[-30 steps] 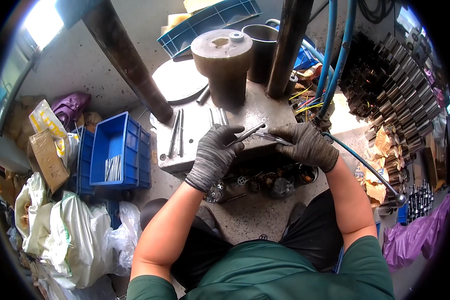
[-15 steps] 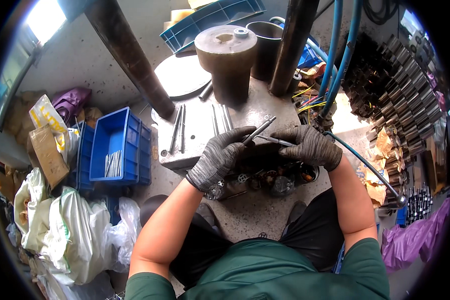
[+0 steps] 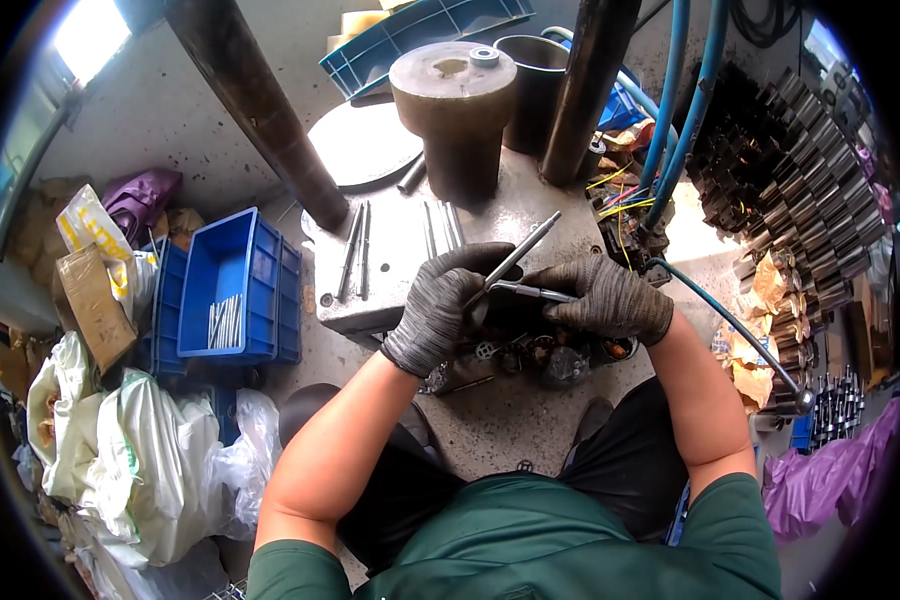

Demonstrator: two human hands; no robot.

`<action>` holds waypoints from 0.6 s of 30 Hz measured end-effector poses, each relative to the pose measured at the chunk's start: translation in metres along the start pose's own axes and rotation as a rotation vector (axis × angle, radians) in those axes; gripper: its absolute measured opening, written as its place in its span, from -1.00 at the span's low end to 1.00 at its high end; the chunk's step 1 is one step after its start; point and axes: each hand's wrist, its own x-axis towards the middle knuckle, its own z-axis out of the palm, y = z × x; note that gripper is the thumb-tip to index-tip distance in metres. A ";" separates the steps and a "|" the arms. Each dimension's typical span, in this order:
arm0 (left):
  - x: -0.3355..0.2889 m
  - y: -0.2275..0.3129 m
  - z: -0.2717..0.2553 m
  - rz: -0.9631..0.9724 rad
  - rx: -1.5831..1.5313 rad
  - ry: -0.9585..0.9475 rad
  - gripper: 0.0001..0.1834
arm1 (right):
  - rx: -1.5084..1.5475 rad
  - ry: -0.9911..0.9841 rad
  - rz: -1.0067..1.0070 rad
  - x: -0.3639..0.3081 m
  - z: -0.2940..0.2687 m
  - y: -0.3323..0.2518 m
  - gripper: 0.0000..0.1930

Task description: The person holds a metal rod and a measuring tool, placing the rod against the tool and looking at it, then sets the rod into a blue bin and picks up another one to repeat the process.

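Note:
My gloved left hand (image 3: 436,308) is closed around a slim metal shaft (image 3: 528,246), whose narrower end points up and to the right. My right hand (image 3: 615,298), in a matching grey glove, grips a thin metal hand tool (image 3: 542,293); its exact kind is unclear. The tool's tip meets the shaft just beside my left fingers, and whether it touches cannot be made out. Beyond my hands, several similar metal rods (image 3: 363,250) lie on the steel machine table (image 3: 395,285). My left fingers hide the shaft's lower end.
A thick steel cylinder (image 3: 452,125) stands on the table between two dark columns (image 3: 260,115). At left, a blue crate (image 3: 232,270) holds several rods near white sacks (image 3: 150,460). Blue hoses (image 3: 667,110) and stacked metal sleeves (image 3: 805,170) are at right.
The shaft in my left hand has tilted, its free end rising farther away from me. My right hand has shifted slightly left, bringing the tool's tip closer to my left fingers.

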 end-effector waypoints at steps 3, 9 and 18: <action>0.000 -0.001 -0.005 -0.055 -0.195 -0.050 -0.41 | 0.041 0.013 -0.010 0.001 0.002 -0.004 -0.48; 0.011 -0.013 -0.019 -0.086 -0.427 -0.102 -0.34 | -0.034 0.123 -0.034 0.007 0.019 -0.004 -0.44; 0.012 -0.006 -0.033 -0.074 -0.729 -0.168 -0.26 | 0.194 0.167 0.107 -0.001 0.020 0.014 -0.62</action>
